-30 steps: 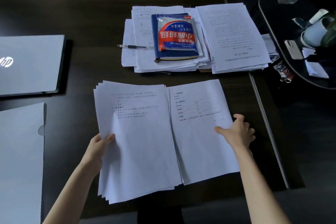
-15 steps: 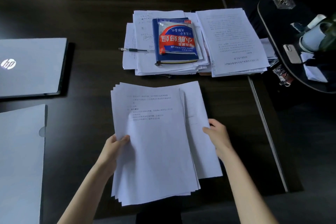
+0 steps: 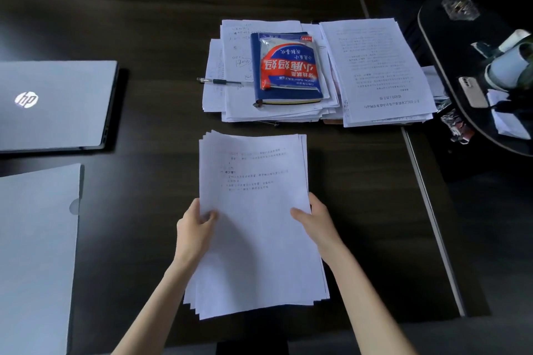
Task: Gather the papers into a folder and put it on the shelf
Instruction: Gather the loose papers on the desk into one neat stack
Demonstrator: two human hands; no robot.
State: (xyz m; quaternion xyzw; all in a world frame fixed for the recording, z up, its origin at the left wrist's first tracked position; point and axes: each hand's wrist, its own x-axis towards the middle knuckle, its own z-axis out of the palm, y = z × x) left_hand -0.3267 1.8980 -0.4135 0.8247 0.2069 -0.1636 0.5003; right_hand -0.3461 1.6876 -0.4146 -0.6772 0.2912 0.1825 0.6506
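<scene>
A stack of white printed papers lies in front of me on the dark table, its sheets slightly fanned at the edges. My left hand grips the stack's left edge, thumb on top. My right hand grips the right edge the same way. A pale clear plastic folder with a thumb notch lies flat at the near left, apart from the papers. No shelf is in view.
A shut HP laptop sits at the far left. Behind the stack are other paper piles with a blue book and red packet on top and a pen. A black round side table with clutter stands right of the table edge.
The two side-by-side piles have been slid together into one stack. Both hands moved inward and now hold the merged stack by its edges.
</scene>
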